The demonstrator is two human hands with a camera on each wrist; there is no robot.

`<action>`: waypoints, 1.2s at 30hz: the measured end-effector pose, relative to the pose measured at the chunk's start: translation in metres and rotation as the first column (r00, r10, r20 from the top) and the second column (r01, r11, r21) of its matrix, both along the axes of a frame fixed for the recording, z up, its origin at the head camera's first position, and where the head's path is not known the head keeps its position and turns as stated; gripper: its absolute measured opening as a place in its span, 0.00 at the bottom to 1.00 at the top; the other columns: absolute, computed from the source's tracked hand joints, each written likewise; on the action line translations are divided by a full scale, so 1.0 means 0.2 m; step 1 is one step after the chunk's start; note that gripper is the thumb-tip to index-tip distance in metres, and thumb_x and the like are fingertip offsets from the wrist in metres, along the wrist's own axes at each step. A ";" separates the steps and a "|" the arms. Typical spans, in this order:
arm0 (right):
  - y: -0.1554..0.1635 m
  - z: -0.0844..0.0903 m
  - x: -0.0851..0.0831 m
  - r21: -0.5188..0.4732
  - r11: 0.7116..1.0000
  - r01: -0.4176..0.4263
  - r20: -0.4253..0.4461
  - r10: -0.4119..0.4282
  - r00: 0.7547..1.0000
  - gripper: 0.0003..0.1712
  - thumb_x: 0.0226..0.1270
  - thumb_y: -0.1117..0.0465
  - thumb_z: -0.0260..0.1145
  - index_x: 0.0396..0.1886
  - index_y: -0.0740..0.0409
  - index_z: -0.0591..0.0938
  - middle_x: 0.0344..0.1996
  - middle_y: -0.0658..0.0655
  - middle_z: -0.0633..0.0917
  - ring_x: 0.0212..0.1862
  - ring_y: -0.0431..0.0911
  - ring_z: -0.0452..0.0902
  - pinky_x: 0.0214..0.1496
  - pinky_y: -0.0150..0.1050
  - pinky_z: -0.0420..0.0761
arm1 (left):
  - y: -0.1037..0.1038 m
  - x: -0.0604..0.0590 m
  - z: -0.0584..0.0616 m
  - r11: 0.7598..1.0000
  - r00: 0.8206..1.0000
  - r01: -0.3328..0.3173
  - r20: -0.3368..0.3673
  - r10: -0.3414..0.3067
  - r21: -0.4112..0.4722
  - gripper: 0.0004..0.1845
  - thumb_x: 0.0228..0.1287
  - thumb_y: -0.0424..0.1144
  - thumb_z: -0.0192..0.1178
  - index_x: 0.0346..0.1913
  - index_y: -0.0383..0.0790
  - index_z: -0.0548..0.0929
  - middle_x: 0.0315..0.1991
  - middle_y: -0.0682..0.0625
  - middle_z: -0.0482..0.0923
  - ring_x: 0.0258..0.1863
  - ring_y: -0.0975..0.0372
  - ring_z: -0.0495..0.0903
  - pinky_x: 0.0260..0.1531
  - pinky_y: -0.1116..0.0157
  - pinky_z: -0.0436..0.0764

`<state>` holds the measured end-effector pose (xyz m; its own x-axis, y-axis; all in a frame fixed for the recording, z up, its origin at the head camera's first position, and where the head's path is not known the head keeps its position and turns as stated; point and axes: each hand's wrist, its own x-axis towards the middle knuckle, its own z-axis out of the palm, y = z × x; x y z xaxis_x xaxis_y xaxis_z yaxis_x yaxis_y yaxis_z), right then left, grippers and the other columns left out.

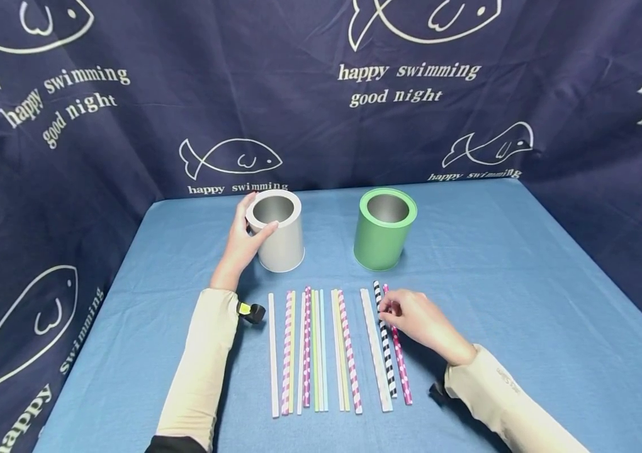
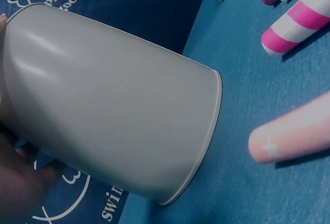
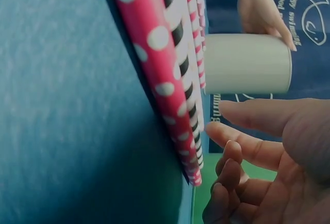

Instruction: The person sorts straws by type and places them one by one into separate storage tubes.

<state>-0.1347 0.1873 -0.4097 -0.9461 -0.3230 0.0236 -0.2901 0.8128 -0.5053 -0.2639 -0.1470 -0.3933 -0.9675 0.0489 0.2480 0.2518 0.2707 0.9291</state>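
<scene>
My left hand point(image 1: 240, 242) grips the rim of a white can point(image 1: 282, 242), thumb over its near side and fingers round the far left; the can stands upright. My right hand point(image 1: 416, 316) is over the right-hand straws, its thumb and forefinger apart with nothing between them and its other fingers loosely bent. Nearest its fingertips lie a black-and-white striped straw point(image 1: 388, 358) and a magenta polka-dot straw point(image 3: 160, 48). Left of these is a pale patterned straw point(image 1: 376, 358). A green can point(image 1: 380, 242) stands upright and open-topped to the right of the white one.
Several paper straws lie in a rough row on the blue cloth point(image 1: 468, 251): a pale pink straw point(image 1: 273, 358) at the left end, pink-striped ones point(image 1: 350, 358), yellow, green and light blue ones. A dark blue printed curtain point(image 1: 321, 113) hangs behind and at both sides.
</scene>
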 end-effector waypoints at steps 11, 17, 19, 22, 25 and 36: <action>0.02 0.01 -0.01 0.090 0.990 0.106 0.071 -0.113 0.991 0.14 0.59 0.55 0.70 0.25 0.52 0.73 0.19 0.48 0.74 0.24 0.42 0.68 0.27 0.36 0.67 | 0.00 0.00 0.00 1.000 1.000 -0.001 -0.022 0.001 0.006 0.42 0.59 0.39 0.64 0.74 0.43 0.55 0.73 0.43 0.58 0.72 0.51 0.61 0.71 0.52 0.61; 0.03 0.00 -0.01 0.141 0.985 0.097 0.151 -0.119 0.981 0.15 0.62 0.50 0.67 0.22 0.52 0.75 0.20 0.48 0.76 0.25 0.42 0.70 0.29 0.37 0.69 | 0.00 0.00 0.00 1.000 1.000 -0.003 -0.026 0.003 -0.005 0.41 0.60 0.39 0.64 0.74 0.43 0.56 0.73 0.44 0.58 0.72 0.53 0.60 0.72 0.53 0.60; 0.03 0.00 -0.01 0.145 0.985 0.098 0.165 -0.122 0.979 0.16 0.62 0.50 0.67 0.21 0.52 0.74 0.19 0.48 0.76 0.24 0.42 0.69 0.29 0.37 0.69 | 0.00 0.00 0.00 1.000 1.000 -0.001 -0.020 0.001 -0.008 0.42 0.60 0.40 0.64 0.74 0.44 0.55 0.74 0.44 0.58 0.73 0.54 0.60 0.72 0.54 0.59; 0.03 -0.01 -0.01 0.139 0.986 0.097 0.186 -0.123 0.975 0.17 0.63 0.51 0.66 0.19 0.52 0.75 0.16 0.48 0.75 0.21 0.41 0.70 0.28 0.35 0.69 | 0.00 0.00 0.00 1.000 1.000 0.000 -0.008 0.000 0.002 0.42 0.60 0.39 0.64 0.75 0.44 0.55 0.74 0.44 0.58 0.73 0.53 0.60 0.72 0.54 0.59; 0.03 -0.01 -0.01 0.113 0.989 0.093 0.227 -0.117 0.967 0.17 0.64 0.53 0.65 0.19 0.53 0.75 0.13 0.48 0.76 0.18 0.40 0.72 0.27 0.34 0.70 | 0.00 0.00 0.01 1.000 1.000 -0.003 0.005 0.003 0.004 0.43 0.60 0.38 0.64 0.75 0.43 0.54 0.74 0.43 0.57 0.73 0.52 0.60 0.72 0.54 0.59; 0.08 0.08 -0.02 -0.112 0.984 0.139 0.180 -0.118 0.977 0.07 0.64 0.63 0.59 0.27 0.59 0.79 0.17 0.50 0.83 0.20 0.41 0.81 0.23 0.33 0.79 | 0.04 0.11 0.14 1.000 1.000 -0.001 0.015 0.002 -0.022 0.43 0.60 0.35 0.61 0.75 0.36 0.52 0.74 0.37 0.56 0.72 0.47 0.59 0.71 0.50 0.61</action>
